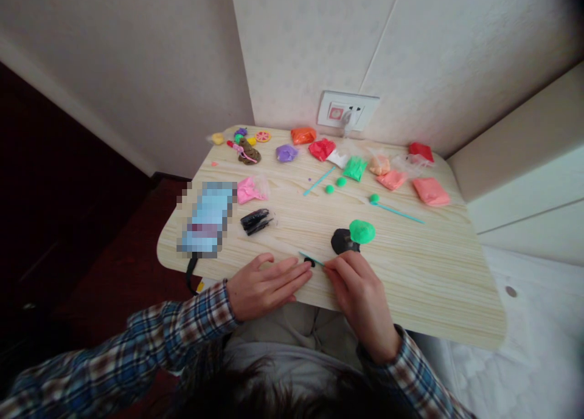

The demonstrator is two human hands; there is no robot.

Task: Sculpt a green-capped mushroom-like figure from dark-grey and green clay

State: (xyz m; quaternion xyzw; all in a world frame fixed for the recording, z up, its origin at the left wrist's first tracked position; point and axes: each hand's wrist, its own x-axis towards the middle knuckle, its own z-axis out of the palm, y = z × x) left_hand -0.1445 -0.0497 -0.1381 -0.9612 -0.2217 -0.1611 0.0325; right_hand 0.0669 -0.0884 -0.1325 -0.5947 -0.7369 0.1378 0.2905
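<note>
Near the front edge of the table, my left hand (269, 285) lies with its fingers stretched out, the fingertips at a small flat black piece of clay (309, 262). Between the thumb and fingers of my right hand (362, 294) is a thin teal clay-tool stick (314, 259), its far part lying over the black piece. Just beyond that hand sits a larger black clay lump (340, 241), partly hidden, with a rounded green clay piece (362, 231) against its upper right side.
A phone (207, 218) with a cable is at the left, beside black packaged clay (256, 221) and a pink clay packet (250, 190). Small green balls (341, 182) and two more teal sticks (399, 212) lie farther back. Several coloured packets line the rear, below a wall socket (347, 110).
</note>
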